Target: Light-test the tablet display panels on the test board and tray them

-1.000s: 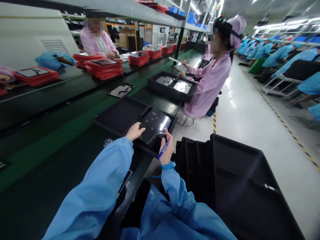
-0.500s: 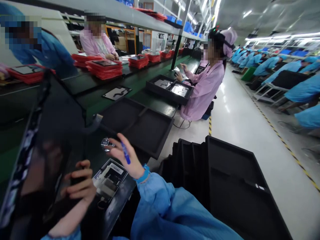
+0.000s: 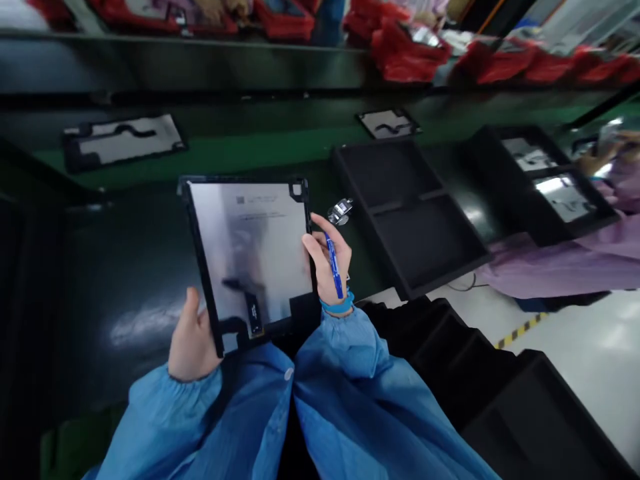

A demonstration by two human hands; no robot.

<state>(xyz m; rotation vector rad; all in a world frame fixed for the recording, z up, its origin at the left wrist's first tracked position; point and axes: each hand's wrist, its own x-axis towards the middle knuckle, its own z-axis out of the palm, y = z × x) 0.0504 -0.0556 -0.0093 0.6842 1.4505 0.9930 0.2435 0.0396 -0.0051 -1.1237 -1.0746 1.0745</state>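
Observation:
Before my chest is a tablet display panel, silver back towards me, black rim around it and a short flex cable near its bottom. My left hand holds its lower left edge, thumb up and the other fingers hidden behind. At the right edge, my right hand grips it between thumb and fingers. A blue marker pen is also tucked in that hand, lying across its back. Just beyond my right fingertips, a small metallic piece with a label rests on the bench.
A black two-compartment tray stands to the right, above stacked black trays. Two more panels, one left and one farther right, lie on the green strip. Red packets line the far shelf. A pink-sleeved co-worker sits at right.
My view has swung down and left to the bench. The panel, earlier tilted up in my left hand, now shows its silver back. My right hand has come onto its right edge.

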